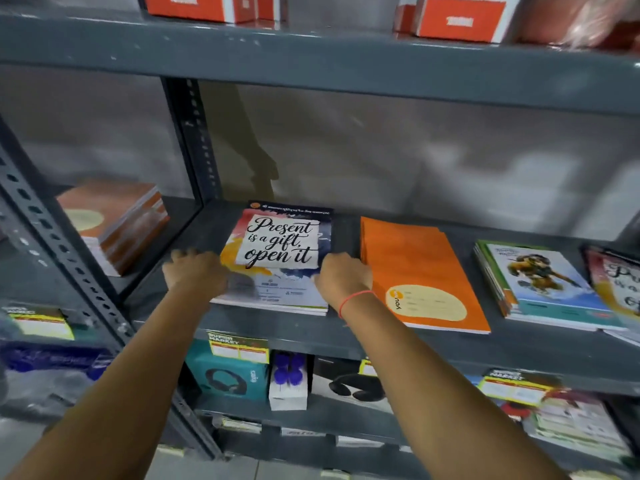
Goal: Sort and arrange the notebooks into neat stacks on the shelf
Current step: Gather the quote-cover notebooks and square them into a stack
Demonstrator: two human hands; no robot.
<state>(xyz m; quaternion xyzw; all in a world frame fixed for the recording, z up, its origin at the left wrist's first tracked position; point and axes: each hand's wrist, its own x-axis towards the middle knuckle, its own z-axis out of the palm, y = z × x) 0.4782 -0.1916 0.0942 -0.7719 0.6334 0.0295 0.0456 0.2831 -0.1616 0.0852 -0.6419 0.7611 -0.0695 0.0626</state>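
A grey metal shelf (pixel 346 337) with punched uprights stands against a pale wall, price tags along its front lip. Both hands press in on one notebook stack (pixel 277 268): the left hand (pixel 194 271) curls against its left edge, the right hand (pixel 343 277) against its right edge. The stack lies flat, long axis running front to back, its title facing the person. Just beside it lies an orange stack (pixel 415 271), then a dog-cover stack (pixel 540 282). Red boxes (pixel 460 19) sit on the level above.
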